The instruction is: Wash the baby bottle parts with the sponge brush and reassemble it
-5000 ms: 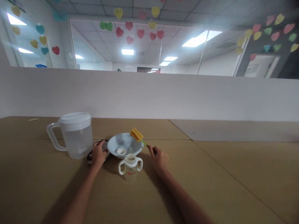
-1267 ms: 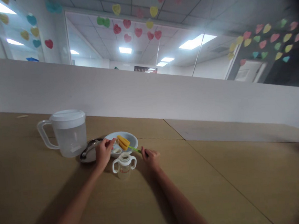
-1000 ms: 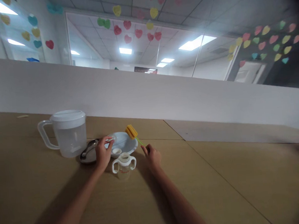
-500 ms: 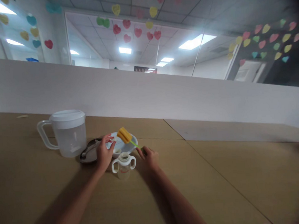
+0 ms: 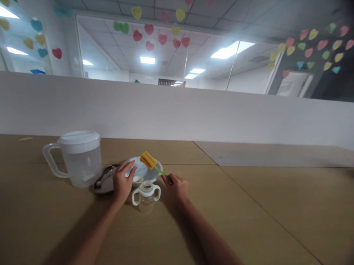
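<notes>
Closed around the thin green handle (image 5: 161, 171) of a yellow sponge-headed brush (image 5: 148, 160), my right hand (image 5: 179, 187) has its fingers curled in, seen from the head view. The sponge end tilts up and leftward, above the pale blue round bowl (image 5: 152, 175). My left hand (image 5: 122, 183) has thumb and fingertips drawn together on a small clear piece (image 5: 134, 165) over the bowl's left side; its exact shape is too blurred for me to tell. So slight a pinch, I judge, could let a smooth piece slip, more so if the sponge pushed hard against it. With my hold down on the handle, the head could swing or flex under load.

Just in front of the bowl stands the clear baby bottle with two white handles (image 5: 146, 198), upright and uncapped, between my wrists. A dipping forearm or a low sweep of the brush could catch one of its loops and tip it. Inside the bowl lies a small white ring (image 5: 138, 179), which a careless knock might shift. Beside my left hand, the dark-rimmed metal dish (image 5: 103, 188) and then the lidded translucent pitcher (image 5: 83, 164) leave little elbow room; jerking outward could jostle the dish.
</notes>
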`<state>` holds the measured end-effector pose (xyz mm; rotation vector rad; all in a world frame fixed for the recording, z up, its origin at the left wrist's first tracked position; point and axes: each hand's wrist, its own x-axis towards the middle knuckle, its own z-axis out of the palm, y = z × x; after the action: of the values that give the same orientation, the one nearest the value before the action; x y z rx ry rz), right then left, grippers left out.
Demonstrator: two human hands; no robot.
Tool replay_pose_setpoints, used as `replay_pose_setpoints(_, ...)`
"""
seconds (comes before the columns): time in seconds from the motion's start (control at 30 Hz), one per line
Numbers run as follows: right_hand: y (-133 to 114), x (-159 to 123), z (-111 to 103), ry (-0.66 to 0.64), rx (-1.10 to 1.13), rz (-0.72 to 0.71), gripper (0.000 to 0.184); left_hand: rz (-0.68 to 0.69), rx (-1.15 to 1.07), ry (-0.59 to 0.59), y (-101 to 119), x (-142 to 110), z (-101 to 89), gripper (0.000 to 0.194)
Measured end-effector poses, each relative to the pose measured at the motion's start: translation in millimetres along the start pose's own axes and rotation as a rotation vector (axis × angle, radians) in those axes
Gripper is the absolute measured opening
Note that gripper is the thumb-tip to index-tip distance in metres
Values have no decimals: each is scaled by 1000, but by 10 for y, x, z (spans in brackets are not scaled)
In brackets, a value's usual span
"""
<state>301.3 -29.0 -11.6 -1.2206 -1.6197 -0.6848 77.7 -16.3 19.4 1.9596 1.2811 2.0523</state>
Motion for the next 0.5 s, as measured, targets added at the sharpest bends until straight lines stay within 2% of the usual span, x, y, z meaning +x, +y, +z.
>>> replay_pose_setpoints(0.07,1,-1,0,18,7,-8,58,14,11,-10,-13,-2,3,29)
replay_pose_setpoints(0.2,-9,-13,15,-43,37,-113,58,1,46,-17,-25,-21,18,30)
replay_pose_setpoints(0.33,-16,-3,-1,37,24,-76,56,-49,37,28,-2,-35,24,41)
replay_pose_setpoints(0.4,-29,4,-25,54,45,-115,54,-71,41,38,9,-38,19,44)
replay_pose_setpoints(0.5,-60,4,-48,1,71,-187,52,-83,92,25,20,-41,8,44)
